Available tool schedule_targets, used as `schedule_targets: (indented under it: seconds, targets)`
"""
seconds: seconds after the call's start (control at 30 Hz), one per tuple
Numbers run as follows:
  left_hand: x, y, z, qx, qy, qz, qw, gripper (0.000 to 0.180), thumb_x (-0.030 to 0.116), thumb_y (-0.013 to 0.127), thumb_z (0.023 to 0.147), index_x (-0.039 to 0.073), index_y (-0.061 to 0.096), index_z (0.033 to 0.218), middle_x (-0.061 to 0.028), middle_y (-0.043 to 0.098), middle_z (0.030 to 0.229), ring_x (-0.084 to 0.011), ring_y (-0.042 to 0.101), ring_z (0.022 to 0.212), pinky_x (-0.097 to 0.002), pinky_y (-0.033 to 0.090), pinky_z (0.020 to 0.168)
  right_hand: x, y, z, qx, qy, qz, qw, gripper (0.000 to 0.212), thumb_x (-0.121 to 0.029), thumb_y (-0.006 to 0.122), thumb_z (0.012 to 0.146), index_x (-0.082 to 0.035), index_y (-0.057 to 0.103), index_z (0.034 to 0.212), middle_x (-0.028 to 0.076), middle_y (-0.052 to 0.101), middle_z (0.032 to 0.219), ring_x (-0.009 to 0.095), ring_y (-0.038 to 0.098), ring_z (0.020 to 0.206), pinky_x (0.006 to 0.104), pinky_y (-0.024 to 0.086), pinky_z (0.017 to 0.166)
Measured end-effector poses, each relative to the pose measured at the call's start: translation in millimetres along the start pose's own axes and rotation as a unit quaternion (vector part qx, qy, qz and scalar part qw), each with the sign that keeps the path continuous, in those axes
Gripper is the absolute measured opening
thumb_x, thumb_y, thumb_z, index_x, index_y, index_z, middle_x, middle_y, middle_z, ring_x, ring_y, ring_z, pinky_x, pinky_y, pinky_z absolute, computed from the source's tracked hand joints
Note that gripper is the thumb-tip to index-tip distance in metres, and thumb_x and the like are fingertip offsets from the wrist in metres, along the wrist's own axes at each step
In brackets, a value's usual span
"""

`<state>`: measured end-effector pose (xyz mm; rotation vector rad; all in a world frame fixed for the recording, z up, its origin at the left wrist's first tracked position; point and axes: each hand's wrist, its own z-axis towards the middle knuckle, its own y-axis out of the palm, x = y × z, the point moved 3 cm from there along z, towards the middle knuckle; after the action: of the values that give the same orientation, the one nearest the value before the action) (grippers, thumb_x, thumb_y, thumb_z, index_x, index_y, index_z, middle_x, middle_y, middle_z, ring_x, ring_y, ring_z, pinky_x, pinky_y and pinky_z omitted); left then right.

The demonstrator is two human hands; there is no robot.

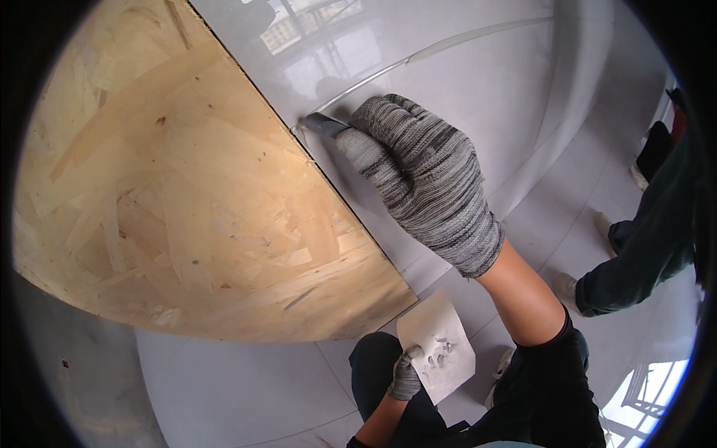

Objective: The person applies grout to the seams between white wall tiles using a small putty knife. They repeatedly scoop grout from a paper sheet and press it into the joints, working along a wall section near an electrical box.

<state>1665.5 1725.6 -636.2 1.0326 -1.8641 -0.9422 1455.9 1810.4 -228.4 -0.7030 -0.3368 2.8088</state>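
Observation:
My right hand, in a striped grey knit glove, is closed around a small dark grey scraper. Its tip touches the glossy pale grey panel, close to where the panel meets a wooden board. A line of grey sealant runs across the panel to the scraper's tip. Lower down, my left hand, gloved alike, grips a pale sheet of card by its edge, beside my bent knee. Dark grey smears lie on the card's face. The scraper's handle is mostly hidden in my fingers.
A large chipboard panel fills the left, its straight edge bordering the glossy surface. Pale floor tiles spread below. At the right, another person's legs and shoes stand on the floor, with a further foot behind.

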Motion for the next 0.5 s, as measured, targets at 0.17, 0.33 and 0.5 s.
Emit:
schedule_targets:
  seconds: [0.17,0.33,0.5]
  targets:
    - [-1,4,-6,0.020,0.004,0.012,1.000,0.056,0.025,0.064,0.080,-0.003,0.048,0.126,-0.0172,0.060,0.117,-0.0315,0.060,0.104,-0.0441,0.047,0.094,12,1,-9,0.018,0.033,0.014,0.999,0.031,-0.030,0.055,0.092,-0.004,0.065,0.106,0.014,0.064,0.091,0.031,0.063,0.085,0.0392,0.051,0.076]
    - [10,15,-17,-0.006,-0.005,0.015,1.000,0.058,0.025,0.063,0.080,-0.002,0.046,0.129,-0.0179,0.058,0.120,-0.0338,0.058,0.107,-0.0465,0.047,0.095,1,10,-4,0.015,0.007,0.017,1.000,0.029,-0.028,0.059,0.090,-0.004,0.066,0.106,0.014,0.066,0.093,0.030,0.063,0.086,0.0378,0.050,0.078]
    - [16,17,-22,-0.033,-0.019,-0.017,0.999,0.059,0.025,0.062,0.082,-0.003,0.044,0.130,-0.0189,0.057,0.122,-0.0352,0.057,0.109,-0.0474,0.046,0.095,-10,11,11,-0.043,0.032,0.001,0.999,0.029,-0.024,0.066,0.087,-0.002,0.067,0.105,0.014,0.068,0.097,0.030,0.065,0.085,0.0345,0.052,0.079]
